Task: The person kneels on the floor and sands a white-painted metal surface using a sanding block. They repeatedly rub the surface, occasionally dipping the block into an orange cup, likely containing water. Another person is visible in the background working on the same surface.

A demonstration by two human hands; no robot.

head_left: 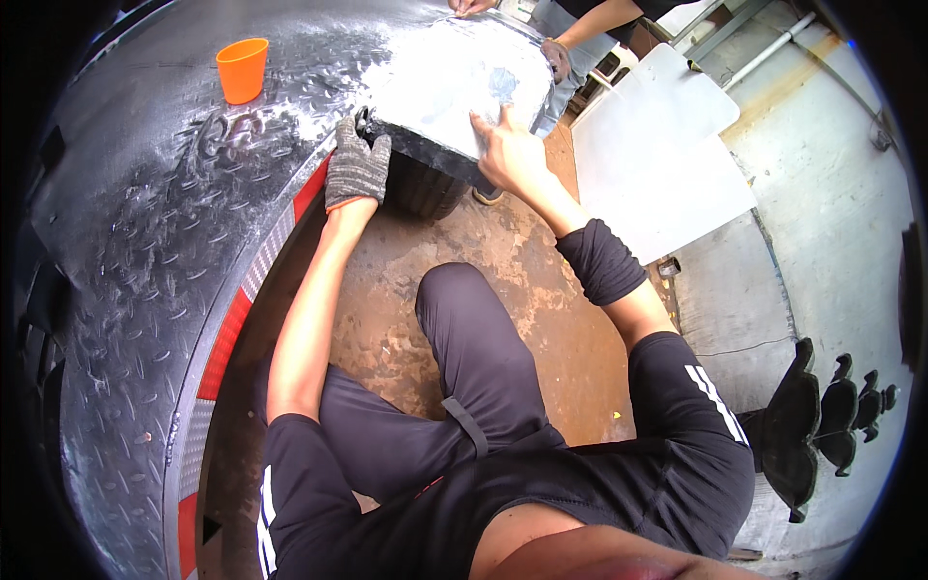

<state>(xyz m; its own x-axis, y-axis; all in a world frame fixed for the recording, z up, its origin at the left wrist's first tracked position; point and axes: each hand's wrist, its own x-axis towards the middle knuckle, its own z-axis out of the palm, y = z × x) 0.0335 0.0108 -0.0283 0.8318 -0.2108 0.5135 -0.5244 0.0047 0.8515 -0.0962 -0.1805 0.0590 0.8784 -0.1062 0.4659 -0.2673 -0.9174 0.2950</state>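
A black-edged panel [435,82], glaring white on top, juts out above a dark tyre [430,193]. My left hand [358,169], in a grey knit glove, rests at the panel's near left corner, thumb apart from the fingers. Bare and with fingers spread, my right hand [514,155] touches or hovers just over the panel's near right part; which, I cannot tell. Just beyond its fingertips is a grey smudge [502,83]. Both hands look to hold nothing. Glare hides most of the panel's surface.
An orange cup [242,71] stands on the black tread-plate deck [126,290], edged by red and silver reflective tape [227,343]. Across the panel, another person's gloved hand [556,60] and other hand [472,6] are at its edge. White sheets [657,155] lean at right, near a dark ornate object [797,430].
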